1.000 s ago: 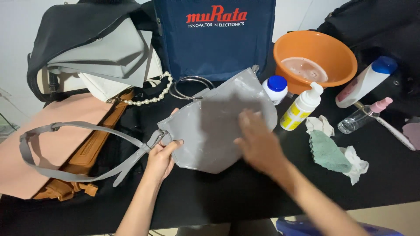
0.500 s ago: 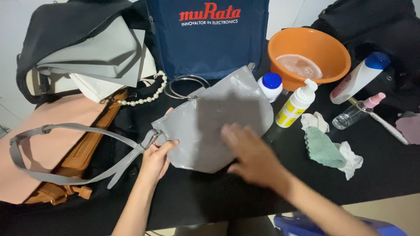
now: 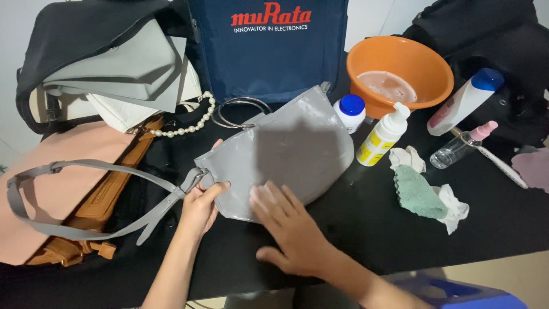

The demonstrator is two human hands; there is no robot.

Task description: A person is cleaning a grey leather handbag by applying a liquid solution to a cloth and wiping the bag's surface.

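Grey bag [image 3: 286,151] lay flat on black table [image 3: 366,229]. Left hand [image 3: 200,206] pinched its left edge beside the strap [image 3: 86,171]; right hand [image 3: 291,229] lay flat, fingers spread, on its lower edge. Beyond: metal rings [image 3: 240,111], white jar [image 3: 350,111], pump bottle [image 3: 382,137], orange basin [image 3: 400,71]. Right of the grip: green cloth [image 3: 417,191].

A single head-worn camera looks steeply down and forward from above the near edge of a black table [image 3: 366,229], close enough that the person's left hand [image 3: 200,209] and right hand [image 3: 291,229] enter from the bottom of the frame with the forearms cut off. The view faces the far side, where a navy bag [image 3: 269,51] stands upright at top centre and an orange basin [image 3: 400,71] sits to its right. With only this one view, no part of the scene is shared with another.
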